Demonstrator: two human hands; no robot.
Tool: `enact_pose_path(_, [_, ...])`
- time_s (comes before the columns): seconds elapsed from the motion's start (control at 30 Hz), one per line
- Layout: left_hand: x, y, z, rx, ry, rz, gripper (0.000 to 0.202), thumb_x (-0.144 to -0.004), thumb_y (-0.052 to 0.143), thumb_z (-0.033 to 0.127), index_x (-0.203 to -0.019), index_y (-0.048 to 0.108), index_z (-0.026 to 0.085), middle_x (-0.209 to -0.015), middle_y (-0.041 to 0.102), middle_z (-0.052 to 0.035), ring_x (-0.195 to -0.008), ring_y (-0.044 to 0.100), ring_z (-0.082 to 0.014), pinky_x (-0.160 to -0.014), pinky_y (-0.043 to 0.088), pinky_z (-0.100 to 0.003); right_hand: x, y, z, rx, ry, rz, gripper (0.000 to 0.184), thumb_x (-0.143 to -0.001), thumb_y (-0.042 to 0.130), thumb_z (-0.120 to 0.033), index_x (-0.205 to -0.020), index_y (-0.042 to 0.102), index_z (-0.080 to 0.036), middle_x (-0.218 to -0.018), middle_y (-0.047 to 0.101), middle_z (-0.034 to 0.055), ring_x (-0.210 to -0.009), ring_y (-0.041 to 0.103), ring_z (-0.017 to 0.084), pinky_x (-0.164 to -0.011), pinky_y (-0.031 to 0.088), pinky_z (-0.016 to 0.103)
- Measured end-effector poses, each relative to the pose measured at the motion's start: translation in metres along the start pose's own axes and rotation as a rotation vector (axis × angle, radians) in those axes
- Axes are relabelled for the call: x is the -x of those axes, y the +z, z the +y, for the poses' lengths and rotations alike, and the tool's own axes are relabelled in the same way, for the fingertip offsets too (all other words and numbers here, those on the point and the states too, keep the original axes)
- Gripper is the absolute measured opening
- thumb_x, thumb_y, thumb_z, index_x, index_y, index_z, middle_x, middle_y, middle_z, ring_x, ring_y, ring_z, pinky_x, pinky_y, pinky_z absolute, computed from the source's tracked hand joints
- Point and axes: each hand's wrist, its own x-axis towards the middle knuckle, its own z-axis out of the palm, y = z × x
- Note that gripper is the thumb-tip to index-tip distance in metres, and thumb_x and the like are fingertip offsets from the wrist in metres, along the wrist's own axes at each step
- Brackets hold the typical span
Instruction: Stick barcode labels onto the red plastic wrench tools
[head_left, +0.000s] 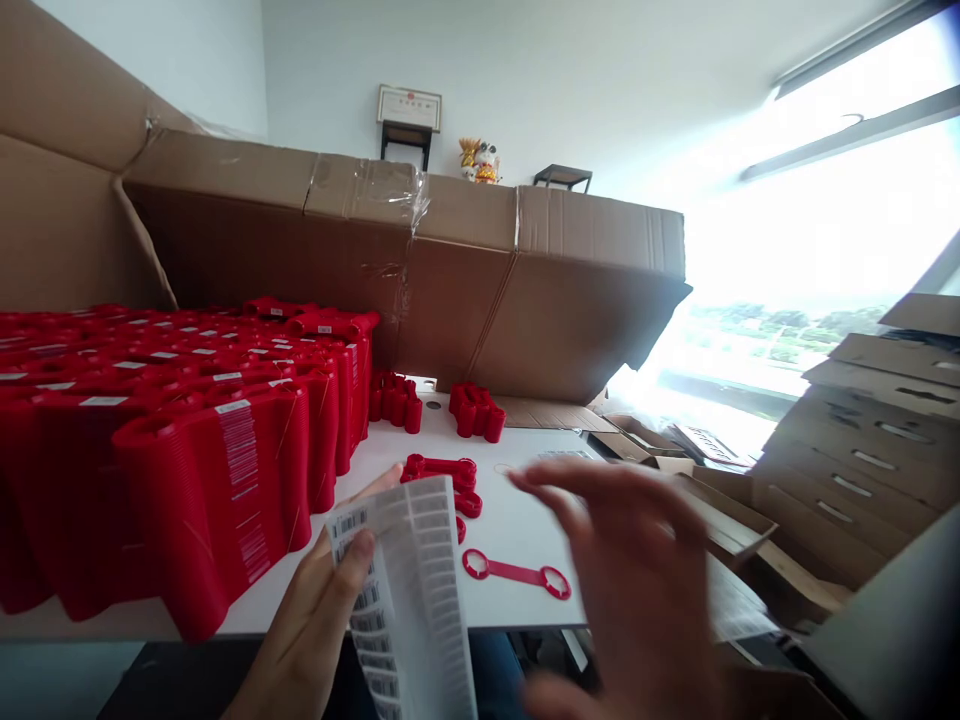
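Nearest the camera at bottom centre, a left hand (300, 625) pinches a curling sheet of barcode labels (411, 600), its grip closed between thumb and fingers. A right hand (630, 570), blurred at lower right, hovers over the white table (517, 520) with its grip open, fingers spread, holding nothing. Between the hands lies a red plastic strap (516, 574) with a ring at each end, while stacked red strap bundles (210, 470) fill the left of the frame.

A white strip of barcode labels (405, 600) curls upward, pinched along its edge by the left hand (300, 620). Just beyond it, a red plastic double-ring strap (517, 574) lies flat on the white table (525, 525).
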Motion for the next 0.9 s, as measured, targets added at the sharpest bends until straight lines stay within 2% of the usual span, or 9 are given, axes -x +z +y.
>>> enact_pose_path(0.07, [0.001,0.004,0.001,0.054,-0.008,-0.004,0.038,-0.083,0.072,0.058,-0.101,0.076,0.025,-0.118,0.077,-0.0070,-0.127,0.063,-0.0359,-0.105,0.055,-0.042,-0.004,0.016,0.009,-0.191,0.100,-0.177,0.095,-0.074,0.088,-0.052,-0.151,0.034,-0.038,-0.155,0.043,0.0085,-0.144,0.044,0.034,-0.117,0.042,0.049])
enact_pose_path(0.13, [0.000,0.008,-0.001,0.115,0.025,-0.035,0.043,-0.085,0.069,0.063,-0.101,0.076,0.024,-0.113,0.078,-0.0068,-0.124,0.065,-0.0332,-0.100,0.057,-0.036,-0.006,0.031,0.016,-0.479,0.251,-0.377,0.096,-0.073,0.090,-0.048,-0.150,0.035,-0.036,-0.144,0.057,0.0097,-0.133,0.056,0.033,-0.109,0.049,0.048])
enact_pose_path(0.23, [-0.008,0.011,-0.001,0.067,0.222,-0.136,0.041,-0.084,0.073,0.060,-0.102,0.077,0.024,-0.115,0.075,-0.0067,-0.118,0.067,-0.0310,-0.092,0.060,-0.031,-0.007,0.045,0.021,-0.646,0.412,-0.530,0.070,-0.071,0.090,-0.040,-0.132,0.060,-0.026,-0.115,0.073,0.0072,-0.106,0.071,0.031,-0.090,0.059,0.043])
enact_pose_path(0.33, [-0.019,0.010,0.003,0.011,0.408,-0.193,0.031,-0.083,0.079,0.050,-0.098,0.075,0.024,-0.112,0.074,-0.0053,-0.108,0.070,-0.0260,-0.083,0.060,-0.025,-0.006,0.050,0.017,-0.471,0.506,-0.471,0.027,-0.074,0.085,-0.033,-0.096,0.075,-0.021,-0.092,0.074,0.0035,-0.089,0.072,0.027,-0.077,0.060,0.037])
enact_pose_path(0.4, [-0.026,0.007,0.005,0.059,0.422,-0.173,0.026,-0.084,0.081,0.045,-0.097,0.072,0.024,-0.101,0.075,-0.0024,-0.099,0.072,-0.0206,-0.081,0.060,-0.022,-0.004,0.051,0.014,-0.402,0.555,-0.409,0.017,-0.076,0.081,-0.032,-0.087,0.076,-0.021,-0.086,0.073,0.0027,-0.085,0.072,0.025,-0.075,0.060,0.036])
enact_pose_path(0.5, [-0.032,0.002,0.005,0.080,0.445,-0.078,0.027,-0.079,0.086,0.039,-0.095,0.071,0.024,-0.089,0.074,0.0016,-0.089,0.072,-0.0146,-0.079,0.059,-0.016,-0.002,0.056,0.012,-0.442,0.574,-0.398,0.017,-0.077,0.081,-0.031,-0.088,0.076,-0.020,-0.087,0.075,0.0030,-0.086,0.072,0.025,-0.078,0.060,0.036])
enact_pose_path(0.63, [-0.038,-0.004,0.004,0.055,0.451,0.007,0.032,-0.075,0.090,0.038,-0.099,0.074,0.024,-0.078,0.073,0.0041,-0.081,0.073,-0.0120,-0.076,0.058,-0.013,-0.001,0.068,0.014,-0.583,0.589,-0.362,0.030,-0.077,0.085,-0.040,-0.099,0.078,-0.020,-0.098,0.079,0.0066,-0.097,0.072,0.028,-0.087,0.058,0.038])
enact_pose_path(0.73, [-0.044,-0.007,0.005,0.081,0.424,-0.038,0.036,-0.077,0.088,0.038,-0.107,0.073,0.024,-0.078,0.074,0.0047,-0.079,0.072,-0.0108,-0.074,0.058,-0.012,-0.003,0.074,0.020,-0.616,0.627,-0.342,0.035,-0.075,0.087,-0.044,-0.101,0.079,-0.021,-0.099,0.080,0.0065,-0.097,0.072,0.027,-0.085,0.058,0.036])
enact_pose_path(0.9, [-0.049,-0.009,0.007,0.162,0.330,-0.171,0.040,-0.082,0.084,0.041,-0.113,0.069,0.021,-0.086,0.078,-0.0010,-0.081,0.073,-0.0147,-0.069,0.058,-0.018,-0.006,0.073,0.030,-0.587,0.535,-0.362,0.029,-0.073,0.088,-0.047,-0.088,0.081,-0.023,-0.089,0.078,0.0038,-0.087,0.071,0.023,-0.077,0.057,0.032])
